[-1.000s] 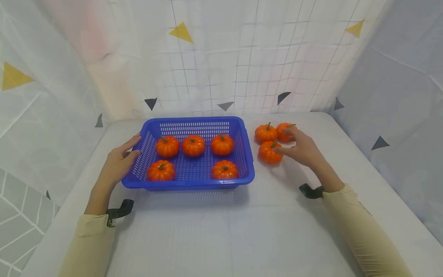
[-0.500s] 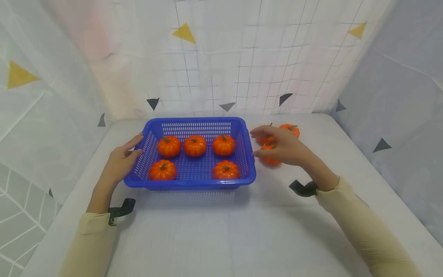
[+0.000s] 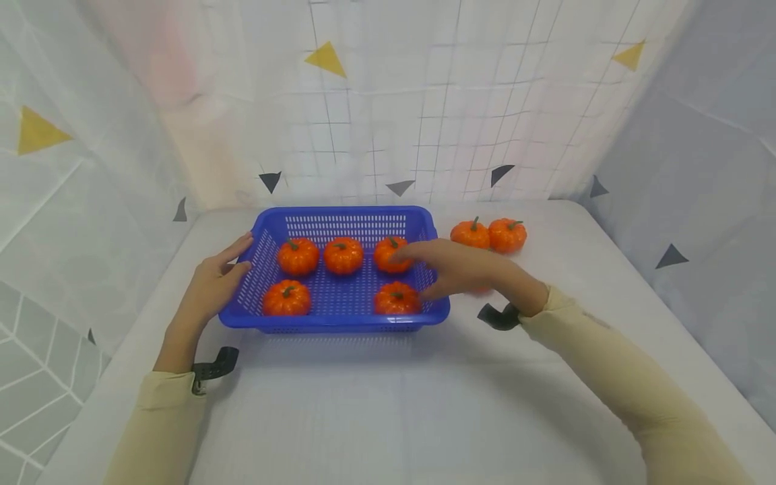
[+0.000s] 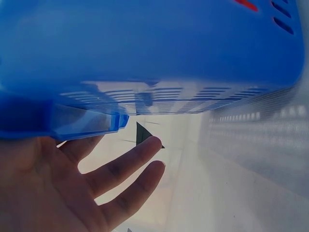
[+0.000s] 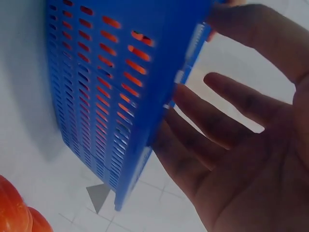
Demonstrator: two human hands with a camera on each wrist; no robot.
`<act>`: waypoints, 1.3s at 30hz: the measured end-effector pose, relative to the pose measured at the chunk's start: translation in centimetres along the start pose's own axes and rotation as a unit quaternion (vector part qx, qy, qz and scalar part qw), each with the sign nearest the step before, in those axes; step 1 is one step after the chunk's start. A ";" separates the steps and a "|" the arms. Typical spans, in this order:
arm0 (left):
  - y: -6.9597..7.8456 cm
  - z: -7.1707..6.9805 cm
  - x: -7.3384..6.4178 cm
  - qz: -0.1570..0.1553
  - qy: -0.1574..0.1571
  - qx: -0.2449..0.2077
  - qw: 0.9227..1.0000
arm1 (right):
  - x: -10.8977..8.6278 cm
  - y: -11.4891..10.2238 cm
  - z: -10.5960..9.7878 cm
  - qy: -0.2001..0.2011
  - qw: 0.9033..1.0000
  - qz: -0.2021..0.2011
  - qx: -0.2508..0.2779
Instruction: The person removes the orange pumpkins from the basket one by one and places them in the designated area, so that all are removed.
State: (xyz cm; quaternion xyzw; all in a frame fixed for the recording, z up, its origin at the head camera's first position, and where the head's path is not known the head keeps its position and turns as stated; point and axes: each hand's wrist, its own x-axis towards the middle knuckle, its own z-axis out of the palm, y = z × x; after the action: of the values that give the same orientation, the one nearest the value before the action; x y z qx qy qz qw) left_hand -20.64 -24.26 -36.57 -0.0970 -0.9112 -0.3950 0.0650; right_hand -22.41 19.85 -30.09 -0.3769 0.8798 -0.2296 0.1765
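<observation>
A blue plastic basket [image 3: 339, 320] with slotted sides stands on the white table, holding several small orange pumpkins [image 3: 298, 256] with green stems. At its left rim is my left hand [image 3: 209, 283], fingers loosely extended against the edge; the left wrist view shows them spread beneath the rim. My right hand [image 3: 463, 266] reaches across the right rim, palm bare in the right wrist view. Its fingertips overlap a back pumpkin [image 3: 391, 261], and its thumb is close to the front right pumpkin [image 3: 397, 300]. No pumpkin shows in either hand.
Right of the basket, two pumpkins [image 3: 508, 236] sit side by side on the table [image 3: 364, 411]. A third is mostly hidden behind my right hand. White patterned cloth walls [image 3: 388, 101] enclose the table at the back and sides.
My right hand has moved left from the loose pumpkins to above the basket's right side, its fingers bare. My left hand keeps its place at the left rim.
</observation>
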 end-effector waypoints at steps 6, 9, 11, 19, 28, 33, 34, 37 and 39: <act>0.0 0.0 0.0 -0.002 0.000 0.001 1.000 | 1.6 -0.3 0.8 -0.060 0.998 0.024 -0.007; 0.0 0.0 0.0 -0.002 -0.002 -0.001 1.000 | 2.3 -0.3 1.1 -0.077 0.995 0.030 -0.047; 0.0 0.1 0.0 -0.003 -0.003 -0.001 1.000 | 2.7 -0.4 1.3 -0.086 0.993 0.037 -0.074; -0.1 0.1 0.2 -0.003 -0.002 0.001 1.000 | 4.2 0.0 2.5 -0.115 0.977 0.016 -0.176; 0.0 0.1 0.0 -0.005 -0.001 0.002 1.000 | 5.3 0.1 3.2 -0.121 0.973 0.027 -0.194; 0.0 0.1 0.0 -0.003 0.001 0.003 1.000 | 5.5 0.3 3.5 -0.118 0.976 0.015 -0.182; 0.0 0.1 0.0 -0.003 0.001 0.003 1.000 | 5.5 0.4 3.5 -0.115 0.977 0.012 -0.179; 0.0 0.1 0.0 -0.003 0.001 0.002 1.000 | 5.6 0.5 3.6 -0.105 0.981 0.004 -0.164; 0.0 0.1 0.1 -0.003 0.001 0.000 1.000 | 5.6 0.6 3.6 -0.094 0.984 -0.008 -0.150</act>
State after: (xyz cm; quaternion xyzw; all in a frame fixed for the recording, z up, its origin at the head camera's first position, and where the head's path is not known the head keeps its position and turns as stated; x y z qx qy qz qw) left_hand -20.73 -24.20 -36.66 -0.0944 -0.9114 -0.3954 0.0647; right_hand -24.64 15.09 -34.22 -0.4263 0.8806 -0.0602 0.1981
